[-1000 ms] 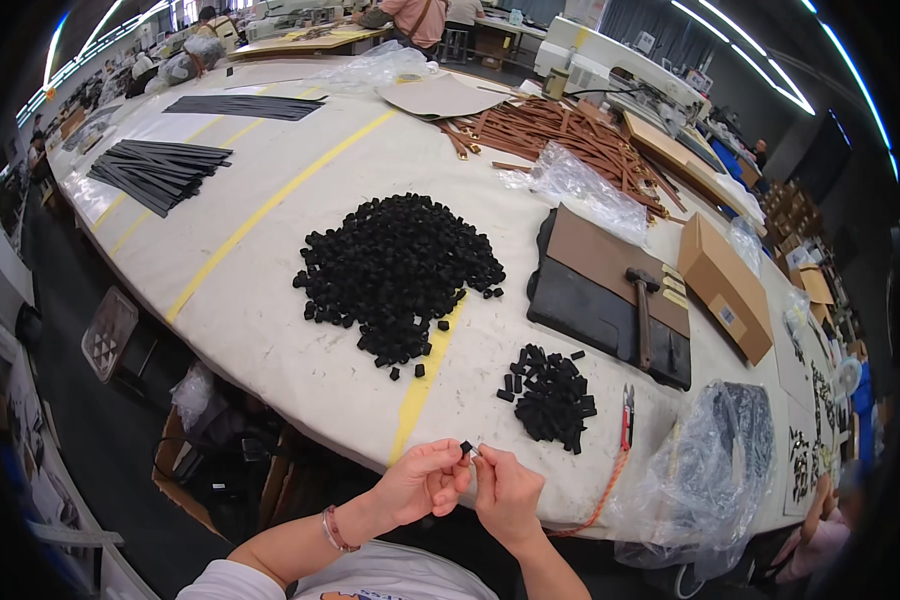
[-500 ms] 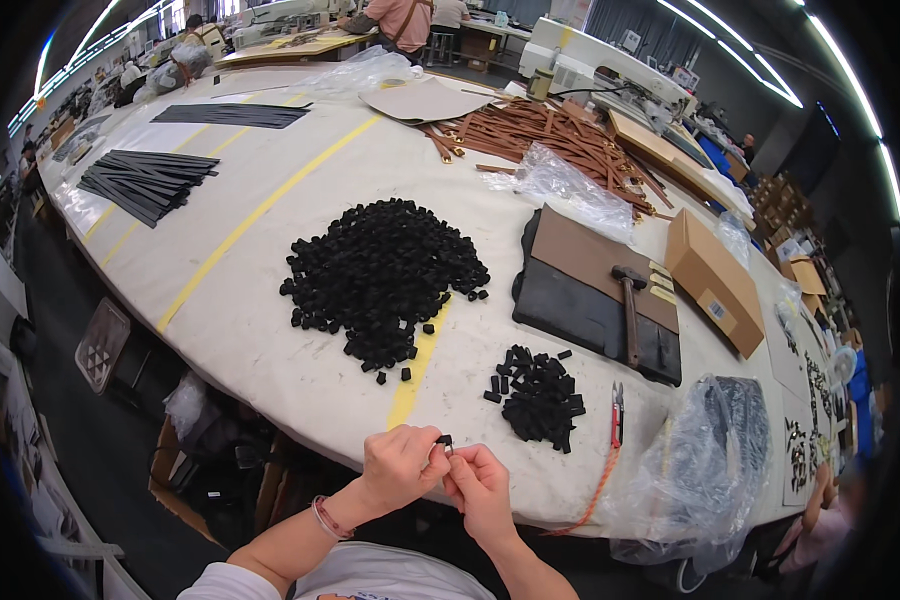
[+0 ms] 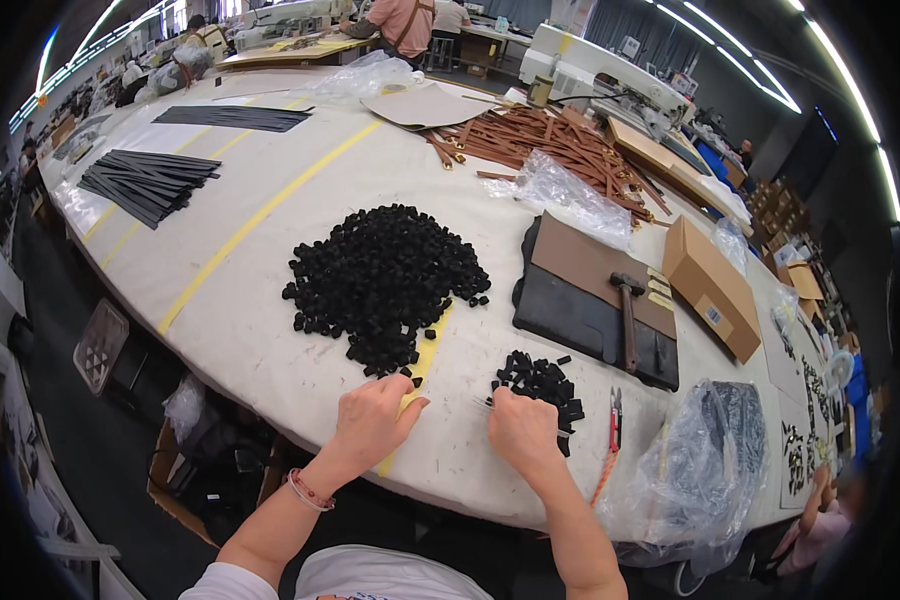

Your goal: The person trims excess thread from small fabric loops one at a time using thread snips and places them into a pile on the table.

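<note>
Near the table's [image 3: 260,345] front edge, the left hand [image 3: 378,410] meets the large black heap [image 3: 380,270], grip unclear; the right hand [image 3: 523,430] clasps a thin tool [image 3: 483,403] over the smaller heap [image 3: 537,378], open surface between. Toward the right edge, a box [image 3: 692,262] bears a label [image 3: 713,316].

The left hand [image 3: 378,412] is curling at the near edge of a large heap of small black pieces [image 3: 385,275], while the right hand [image 3: 523,428] is gripping a thin shiny thing [image 3: 483,402] and partly covering a smaller black heap [image 3: 535,378]; a hammer [image 3: 629,325] is lying across a dark pad [image 3: 570,318], and red-handled snips [image 3: 615,425] are resting nearby on the tabletop [image 3: 240,330]
</note>
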Motion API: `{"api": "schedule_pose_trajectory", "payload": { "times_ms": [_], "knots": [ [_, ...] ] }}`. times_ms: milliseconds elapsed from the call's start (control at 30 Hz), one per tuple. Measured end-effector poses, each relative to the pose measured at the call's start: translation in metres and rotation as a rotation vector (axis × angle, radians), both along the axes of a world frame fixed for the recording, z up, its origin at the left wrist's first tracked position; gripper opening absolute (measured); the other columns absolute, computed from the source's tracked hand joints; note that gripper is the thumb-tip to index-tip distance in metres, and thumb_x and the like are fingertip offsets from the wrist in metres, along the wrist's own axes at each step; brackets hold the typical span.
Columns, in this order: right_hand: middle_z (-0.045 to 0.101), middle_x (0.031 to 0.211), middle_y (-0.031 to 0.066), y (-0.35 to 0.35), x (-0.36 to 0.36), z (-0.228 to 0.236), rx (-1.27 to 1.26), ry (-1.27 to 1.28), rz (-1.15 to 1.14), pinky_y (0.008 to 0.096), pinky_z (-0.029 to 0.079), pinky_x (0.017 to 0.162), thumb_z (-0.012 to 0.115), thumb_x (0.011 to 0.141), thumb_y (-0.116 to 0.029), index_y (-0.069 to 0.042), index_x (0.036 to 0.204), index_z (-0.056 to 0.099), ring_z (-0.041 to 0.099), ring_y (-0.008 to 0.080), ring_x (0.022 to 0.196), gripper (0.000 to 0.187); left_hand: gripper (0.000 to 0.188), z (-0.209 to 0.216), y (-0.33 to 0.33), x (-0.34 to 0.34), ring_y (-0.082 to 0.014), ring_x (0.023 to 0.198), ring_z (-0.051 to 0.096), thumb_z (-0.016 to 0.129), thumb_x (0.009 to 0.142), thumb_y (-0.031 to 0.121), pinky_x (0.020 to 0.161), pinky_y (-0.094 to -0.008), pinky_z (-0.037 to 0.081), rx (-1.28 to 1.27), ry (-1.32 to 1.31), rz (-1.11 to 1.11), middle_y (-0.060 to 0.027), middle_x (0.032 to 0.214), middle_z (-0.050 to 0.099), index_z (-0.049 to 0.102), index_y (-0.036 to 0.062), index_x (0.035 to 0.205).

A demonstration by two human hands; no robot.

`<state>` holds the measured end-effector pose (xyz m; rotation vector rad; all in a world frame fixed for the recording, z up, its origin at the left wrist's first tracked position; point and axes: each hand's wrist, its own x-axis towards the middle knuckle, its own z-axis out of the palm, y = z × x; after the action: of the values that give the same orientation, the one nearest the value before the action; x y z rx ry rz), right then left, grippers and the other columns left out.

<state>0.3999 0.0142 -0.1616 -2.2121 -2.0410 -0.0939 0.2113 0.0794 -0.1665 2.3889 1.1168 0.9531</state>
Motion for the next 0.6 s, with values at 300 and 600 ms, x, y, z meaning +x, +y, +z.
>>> {"api": "schedule_pose_trajectory", "payload": {
  "times_ms": [300, 600],
  "knots": [
    [0.053, 0.054, 0.0043, -0.027, -0.032, 0.018, 0.016, 1.063, -0.11, 0.0209, 0.037, 0.045, 0.057, 0.074, -0.01, 0.003, 0.078, 0.057, 0.046, 0.0057, 0.049, 0.013, 0.011, 0.002, -0.031, 0.007, -0.0066, 0.055, 0.052, 0.055, 0.081, 0.009, 0.048, -0.0202, 0.045, -1.132, -0.73, -0.309, -0.0041, 0.071, 0.056, 0.052, -0.0021, 0.081],
    [0.054, 0.06, -0.0018, -0.044, -0.035, 0.018, -0.179, 1.444, -0.073, 0.0164, 0.035, 0.045, 0.058, 0.076, -0.008, 0.003, 0.083, 0.059, 0.046, 0.0023, 0.051, 0.013, 0.006, -0.015, -0.042, 0.001, -0.0054, 0.053, 0.049, 0.052, 0.082, 0.006, 0.048, -0.0192, 0.043, -1.297, -0.81, -0.435, -0.0021, 0.07, 0.053, 0.051, 0.0003, 0.083]
  ]
}}
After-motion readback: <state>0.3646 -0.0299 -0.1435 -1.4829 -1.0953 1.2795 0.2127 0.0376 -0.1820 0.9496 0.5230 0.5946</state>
